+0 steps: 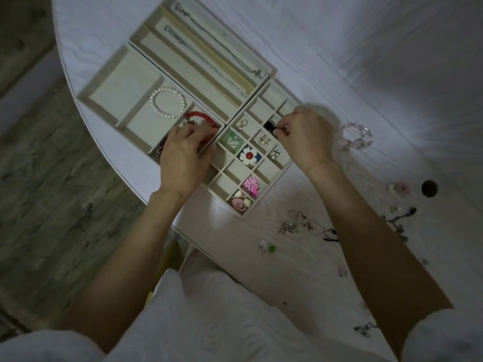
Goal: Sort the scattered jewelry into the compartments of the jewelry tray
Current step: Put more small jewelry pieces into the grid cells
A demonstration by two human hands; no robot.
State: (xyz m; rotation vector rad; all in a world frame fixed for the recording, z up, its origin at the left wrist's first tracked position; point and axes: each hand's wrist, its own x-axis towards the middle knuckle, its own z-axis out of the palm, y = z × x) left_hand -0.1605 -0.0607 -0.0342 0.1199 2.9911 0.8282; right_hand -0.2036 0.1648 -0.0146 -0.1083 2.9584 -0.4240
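Beige jewelry trays cover the table's left half. The small-compartment tray (pixel 262 176) holds a white flower piece (pixel 248 155), a pink flower (pixel 251 186), a green item (pixel 231 140), silver earrings (pixel 262 141) and a ring (pixel 241 125). My right hand (pixel 304 134) pinches a small black piece (pixel 269 125) over a compartment near the tray's far side. My left hand (pixel 183 155) rests on the bracelet tray (pixel 104 96), fingers on the red bead bracelet (pixel 201 118). A pearl bracelet (pixel 168 105) lies in the neighbouring section.
Necklaces (pixel 224 71) lie in the long tray at the back. Loose pieces are scattered on the white table to the right: a clear bead bracelet (pixel 356 135), small chains (pixel 292 226), a dark round item (pixel 429 188). The table edge (pixel 141 197) curves at my left.
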